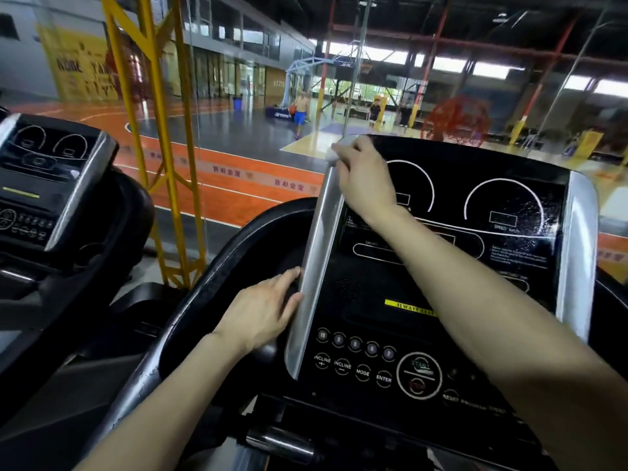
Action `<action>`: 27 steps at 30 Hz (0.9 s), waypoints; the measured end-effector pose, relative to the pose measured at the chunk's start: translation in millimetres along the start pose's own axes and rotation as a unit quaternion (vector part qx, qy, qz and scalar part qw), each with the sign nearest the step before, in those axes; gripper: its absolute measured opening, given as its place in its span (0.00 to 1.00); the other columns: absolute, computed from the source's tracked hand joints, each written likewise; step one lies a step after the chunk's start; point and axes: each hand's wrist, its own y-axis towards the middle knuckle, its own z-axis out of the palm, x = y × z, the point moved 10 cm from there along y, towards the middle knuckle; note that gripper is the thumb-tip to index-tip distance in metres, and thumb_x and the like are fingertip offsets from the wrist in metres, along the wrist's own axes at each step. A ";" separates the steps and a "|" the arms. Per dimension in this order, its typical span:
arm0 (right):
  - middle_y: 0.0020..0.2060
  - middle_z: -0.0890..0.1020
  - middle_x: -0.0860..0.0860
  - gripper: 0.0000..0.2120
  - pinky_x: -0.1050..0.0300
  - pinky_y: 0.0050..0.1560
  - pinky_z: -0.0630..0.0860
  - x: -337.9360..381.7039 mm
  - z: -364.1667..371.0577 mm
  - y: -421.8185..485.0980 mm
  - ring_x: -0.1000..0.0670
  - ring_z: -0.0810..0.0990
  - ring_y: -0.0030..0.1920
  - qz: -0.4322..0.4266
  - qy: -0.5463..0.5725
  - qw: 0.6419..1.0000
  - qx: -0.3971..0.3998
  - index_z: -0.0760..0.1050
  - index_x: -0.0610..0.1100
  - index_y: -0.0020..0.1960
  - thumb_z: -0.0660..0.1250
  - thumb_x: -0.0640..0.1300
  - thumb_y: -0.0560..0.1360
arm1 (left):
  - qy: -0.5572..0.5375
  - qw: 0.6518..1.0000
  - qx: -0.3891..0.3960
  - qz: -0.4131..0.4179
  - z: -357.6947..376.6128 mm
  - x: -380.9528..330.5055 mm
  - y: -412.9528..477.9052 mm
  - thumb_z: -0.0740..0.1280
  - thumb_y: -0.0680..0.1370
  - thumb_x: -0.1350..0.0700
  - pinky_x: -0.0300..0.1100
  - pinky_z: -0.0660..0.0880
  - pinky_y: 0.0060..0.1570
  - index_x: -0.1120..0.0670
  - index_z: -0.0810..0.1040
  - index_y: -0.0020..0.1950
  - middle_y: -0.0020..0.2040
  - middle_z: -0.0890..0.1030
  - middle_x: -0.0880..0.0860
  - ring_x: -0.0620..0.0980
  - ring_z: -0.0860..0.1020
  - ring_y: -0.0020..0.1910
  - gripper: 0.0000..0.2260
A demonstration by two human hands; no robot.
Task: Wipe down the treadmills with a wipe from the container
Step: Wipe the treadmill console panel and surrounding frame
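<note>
Wiping silver trim (316,266) top with wipe (334,149) | my right hand (363,178) pinches wipe; left hand (261,311) flat, fingers straight, bracing trim | I judge: stroke downward full-length, even pressure.

Two treadmill consoles (373,277) (44,185), two hands (261,311) (363,178), one wipe (331,153), one blue bin (238,103), one yellow lattice post (163,130).

Treadmill console panel (360,263): glossy black plastic, smooth; right dial looked smeared wet. Side strip (319,266): brushed silver metal, satin sheen. Wipe (331,153): white, soft; cloth or paper could not be told. Handrail surround (238,246): black, dull sheen. Lower tube (282,443): polished chrome. Frame (163,130): yellow-painted metal. Court floor (238,137) shone glossy.
</note>
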 end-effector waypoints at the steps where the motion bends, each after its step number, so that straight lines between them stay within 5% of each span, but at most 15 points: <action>1: 0.55 0.75 0.46 0.15 0.42 0.56 0.80 17.9 14.6 -23.5 0.43 0.79 0.50 -0.051 -0.002 0.998 0.025 0.82 0.45 0.68 0.65 0.43 0.84 | 0.001 1.000 0.015 -0.006 -2.4 1.1 3.6 0.58 0.87 0.40 0.52 0.80 0.59 0.44 0.65 0.79 0.72 0.80 0.47 0.54 0.81 0.66 0.21; 5: 0.53 0.72 0.46 0.11 0.41 0.45 0.81 72.5 64.4 -129.9 0.42 0.75 0.52 -0.289 -0.024 0.943 0.163 0.80 0.45 0.61 0.68 0.41 0.80 | 0.038 0.998 0.047 -0.029 -8.8 4.9 20.9 0.64 0.82 0.37 0.56 0.81 0.49 0.44 0.70 0.69 0.54 0.86 0.50 0.59 0.85 0.54 0.19; 11: 0.60 0.74 0.46 0.14 0.41 0.64 0.79 -28.8 -14.1 40.0 0.42 0.79 0.57 0.016 0.026 0.999 -0.019 0.81 0.43 0.68 0.62 0.43 0.86 | 0.039 0.995 0.047 -0.076 -13.1 6.1 19.1 0.68 0.82 0.39 0.53 0.82 0.55 0.42 0.74 0.71 0.58 0.87 0.43 0.53 0.85 0.57 0.19; 15: 0.56 0.76 0.44 0.13 0.45 0.59 0.79 -3.5 3.0 1.5 0.40 0.80 0.53 -0.005 0.039 0.999 -0.023 0.82 0.42 0.66 0.63 0.39 0.85 | 0.025 0.995 0.040 -0.093 -16.3 9.0 17.3 0.69 0.81 0.39 0.50 0.82 0.55 0.42 0.75 0.74 0.59 0.87 0.40 0.48 0.85 0.57 0.22; 20: 0.47 0.70 0.49 0.16 0.46 0.44 0.80 36.9 38.9 -114.0 0.43 0.75 0.48 -0.192 0.042 0.977 0.077 0.81 0.46 0.61 0.71 0.34 0.76 | 0.034 0.995 0.033 -0.091 -18.7 5.0 22.1 0.66 0.76 0.38 0.50 0.83 0.51 0.42 0.81 0.68 0.51 0.87 0.39 0.49 0.86 0.53 0.22; 24: 0.51 0.77 0.42 0.13 0.42 0.51 0.80 -14.1 -3.9 -10.6 0.37 0.78 0.52 -0.067 -0.044 0.996 -0.026 0.84 0.44 0.62 0.67 0.36 0.81 | 0.074 0.992 0.052 -0.089 -22.5 1.4 27.9 0.70 0.77 0.41 0.51 0.83 0.51 0.46 0.84 0.62 0.50 0.88 0.40 0.50 0.85 0.55 0.16; 27: 0.58 0.78 0.42 0.14 0.44 0.58 0.77 -21.9 -8.1 26.9 0.37 0.78 0.58 -0.010 -0.070 0.997 -0.032 0.84 0.43 0.62 0.64 0.35 0.82 | 0.112 0.988 0.057 -0.085 -22.1 -1.1 28.2 0.70 0.78 0.41 0.51 0.82 0.51 0.45 0.82 0.61 0.50 0.87 0.40 0.52 0.84 0.56 0.14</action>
